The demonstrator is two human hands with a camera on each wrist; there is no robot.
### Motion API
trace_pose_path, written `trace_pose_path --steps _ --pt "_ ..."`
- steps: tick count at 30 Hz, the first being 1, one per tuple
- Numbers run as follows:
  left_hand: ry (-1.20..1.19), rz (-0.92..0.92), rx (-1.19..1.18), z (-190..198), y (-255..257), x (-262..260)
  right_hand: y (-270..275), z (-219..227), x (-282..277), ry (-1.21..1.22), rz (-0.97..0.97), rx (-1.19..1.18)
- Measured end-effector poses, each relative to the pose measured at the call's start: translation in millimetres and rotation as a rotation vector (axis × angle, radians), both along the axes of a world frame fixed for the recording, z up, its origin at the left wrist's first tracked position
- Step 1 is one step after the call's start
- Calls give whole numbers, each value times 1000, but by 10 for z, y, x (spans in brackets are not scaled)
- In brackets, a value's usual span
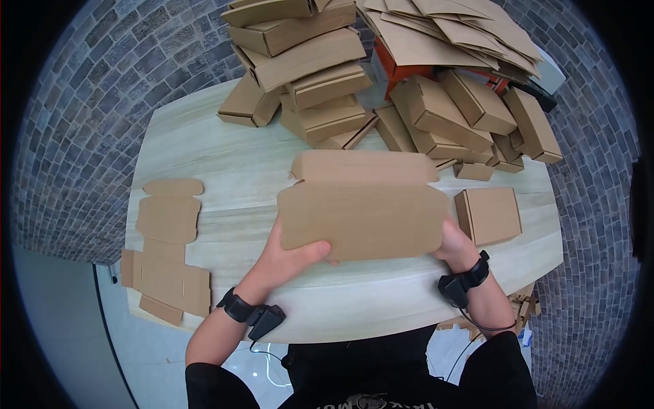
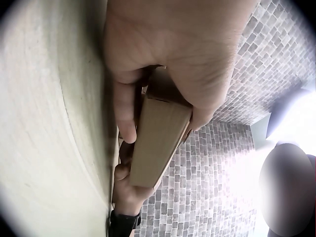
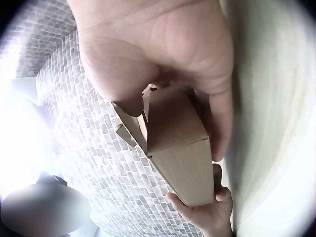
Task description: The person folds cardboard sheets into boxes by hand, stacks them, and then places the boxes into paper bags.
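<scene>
A brown cardboard mailer box (image 1: 364, 221) is held between both hands over the table. Its tuck flap (image 1: 368, 167) sticks out along the far side. My left hand (image 1: 289, 259) grips the left end, thumb on top and fingers underneath. At the other end, my right hand (image 1: 455, 242) holds the box's corner. The right wrist view shows the lid (image 3: 132, 121) standing slightly off the box's end wall (image 3: 175, 118), close to the right thumb. In the left wrist view the long side of the box (image 2: 160, 138) appears as a flat, closed wall.
To the left lies an unfolded flat box blank (image 1: 167, 259). A folded box (image 1: 488, 215) sits at the right. Piled boxes (image 1: 313, 61) stand at the back, more boxes (image 1: 449, 119) at back right, with flat cardboard sheets (image 1: 456, 31) above an orange box (image 1: 402, 65).
</scene>
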State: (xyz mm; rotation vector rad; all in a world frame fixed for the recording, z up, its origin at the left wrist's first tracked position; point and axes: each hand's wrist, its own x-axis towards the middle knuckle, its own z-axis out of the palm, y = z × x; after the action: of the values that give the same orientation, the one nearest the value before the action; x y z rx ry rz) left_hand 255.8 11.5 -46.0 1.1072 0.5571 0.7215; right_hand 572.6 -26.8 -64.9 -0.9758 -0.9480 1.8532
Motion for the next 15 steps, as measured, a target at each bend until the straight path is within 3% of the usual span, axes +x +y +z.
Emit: trace_pose_path --steps 4,5,7,9,13,15 --pt "34 122 -19 128 -22 26 7 180 -155 -45 -91 40" --pt "35 120 -19 86 -9 11 26 218 -173 40 -137 50" --pt "116 274 194 -12 30 -21 39 295 -205 126 -186 62" --pt "84 296 196 7 34 -6 34 355 -223 235 -183 73" --pt "119 333 252 50 41 4 30 325 -214 200 -148 115" --pt "125 341 264 72 33 3 50 378 -240 323 -180 75"
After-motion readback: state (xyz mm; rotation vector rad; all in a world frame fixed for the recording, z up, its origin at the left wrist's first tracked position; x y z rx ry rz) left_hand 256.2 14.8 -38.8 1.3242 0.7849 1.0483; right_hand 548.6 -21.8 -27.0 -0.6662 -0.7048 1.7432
